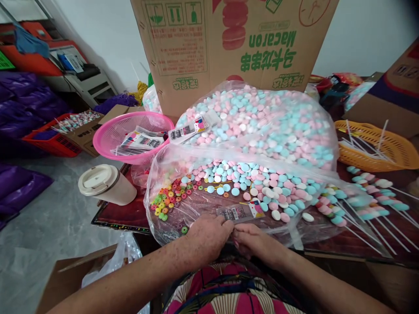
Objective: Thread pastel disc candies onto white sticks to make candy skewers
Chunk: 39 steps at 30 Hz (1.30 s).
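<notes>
My left hand (209, 237) and my right hand (252, 240) meet at the table's front edge, fingers curled and fingertips close together. Anything between them is hidden from this angle. Just beyond the fingers lies a clear printed packaging bag (240, 212), its near edge close to my left hand. Around it, on a spread plastic sheet, are loose pink, blue and white candies (271, 192). Small coloured ring candies (166, 196) are scattered to the left. Finished-looking candy skewers (369, 198) on white sticks lie in a group at the right.
A large clear bag of candies (262, 122) rises behind, against a cardboard carton (235, 43). A pink basket (101, 139) with printed bags and a lidded cup (122, 192) stand left. A yellow basket (401, 150) with sticks sits right. Below left is an open box (62, 279).
</notes>
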### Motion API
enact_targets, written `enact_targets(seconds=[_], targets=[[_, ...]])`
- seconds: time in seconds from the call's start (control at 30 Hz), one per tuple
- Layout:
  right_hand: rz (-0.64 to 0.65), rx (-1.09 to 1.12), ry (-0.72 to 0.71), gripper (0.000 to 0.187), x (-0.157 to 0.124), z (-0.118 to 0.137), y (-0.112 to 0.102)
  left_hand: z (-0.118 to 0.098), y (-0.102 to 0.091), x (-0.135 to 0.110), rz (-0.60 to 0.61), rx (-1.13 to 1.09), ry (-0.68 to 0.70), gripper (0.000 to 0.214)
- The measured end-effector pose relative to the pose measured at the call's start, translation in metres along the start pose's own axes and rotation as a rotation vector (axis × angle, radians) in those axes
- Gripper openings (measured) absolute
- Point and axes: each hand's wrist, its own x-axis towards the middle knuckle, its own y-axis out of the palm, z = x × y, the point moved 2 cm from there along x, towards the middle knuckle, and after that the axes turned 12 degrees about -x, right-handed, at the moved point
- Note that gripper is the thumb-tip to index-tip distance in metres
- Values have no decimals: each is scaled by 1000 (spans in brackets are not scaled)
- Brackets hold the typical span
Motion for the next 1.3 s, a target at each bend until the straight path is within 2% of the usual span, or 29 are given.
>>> enact_targets(seconds=[0.03,0.1,0.13,0.2,0.27,0.3,0.37,0.43,0.53,0.6,0.7,0.77,0.87,0.93,1.13,1.3], targets=[[33,29,-3,29,-1,-1,-3,-2,2,-2,-88,50,50,16],[78,81,16,32,-3,-5,-18,-2,7,-5,-248,10,117,14],[39,34,66,34,-2,-8,-29,0,10,-7,-316,-74,100,17],[-147,-203,260,38,1,-18,-58,6,12,-8,-424,-324,-8,26],[-334,-476,485,36,9,-28,-84,10,14,-6,-466,-563,-99,31],[-372,-561,573,33,15,-33,-93,11,14,-4,-474,-645,-122,32],[-352,-606,689,25,32,-41,-99,12,15,1,-478,-751,-145,28],[-333,-628,763,21,50,-46,-97,14,17,4,-492,-833,-187,24],[-325,-647,772,23,68,-49,-88,19,19,4,-504,-958,-277,23],[-303,-643,742,25,69,-49,-83,22,20,1,-496,-1050,-322,23],[-239,-617,658,16,57,-50,-83,24,18,-3,-502,-1188,-358,24],[-234,-622,625,18,45,-51,-87,23,16,-3,-511,-1271,-377,26],[-286,-673,658,28,33,-54,-93,21,15,-1,-505,-1405,-432,27],[-294,-696,679,28,33,-53,-93,20,16,3,-514,-1475,-467,26],[-275,-736,664,29,48,-37,-91,19,20,7,-595,-1534,-475,24],[-202,-750,631,17,45,-38,-85,21,21,2,-617,-1549,-487,24]])
